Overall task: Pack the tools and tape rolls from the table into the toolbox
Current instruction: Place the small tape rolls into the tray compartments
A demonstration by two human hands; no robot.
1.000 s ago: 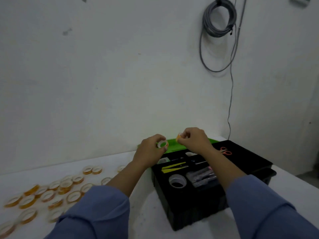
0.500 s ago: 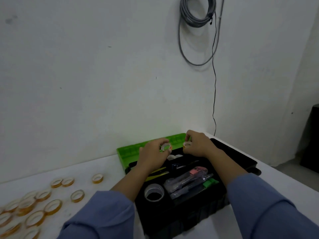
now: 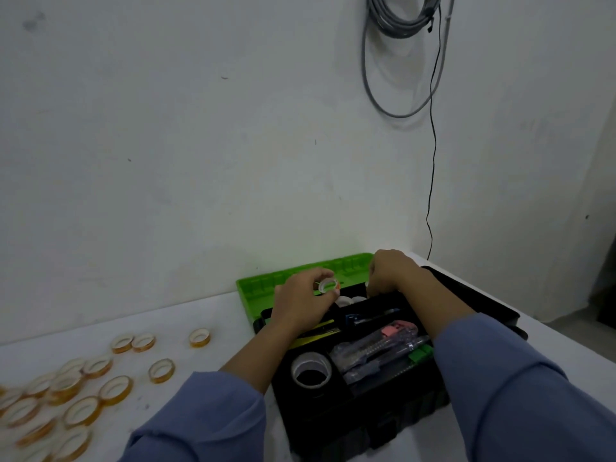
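The black toolbox [image 3: 363, 421] stands open on the white table, a green tray [image 3: 253, 290] behind it. My left hand [image 3: 300, 306] pinches a small tape roll [image 3: 328, 285] above the box's back compartment, where two pale rolls [image 3: 348, 300] lie. My right hand [image 3: 391, 273] is curled, fingertips down at the same compartment; a small roll in its fingers is mostly hidden. Inside lie a large grey tape roll [image 3: 311, 368], packaged utility knives [image 3: 376, 348] and yellow-handled tools [image 3: 316, 331]. Several amber tape rolls [image 3: 83, 408] lie on the table at left.
The table [image 3: 200, 315] butts against a white wall. A coiled grey cable [image 3: 400, 25] hangs on the wall above the box, a black wire [image 3: 433, 161] dropping behind it. The table's right edge runs just beyond the toolbox.
The view has tilted down and nearer the box. Both hands have lowered with their rolls toward the back compartment; the right hand's roll is now mostly hidden.
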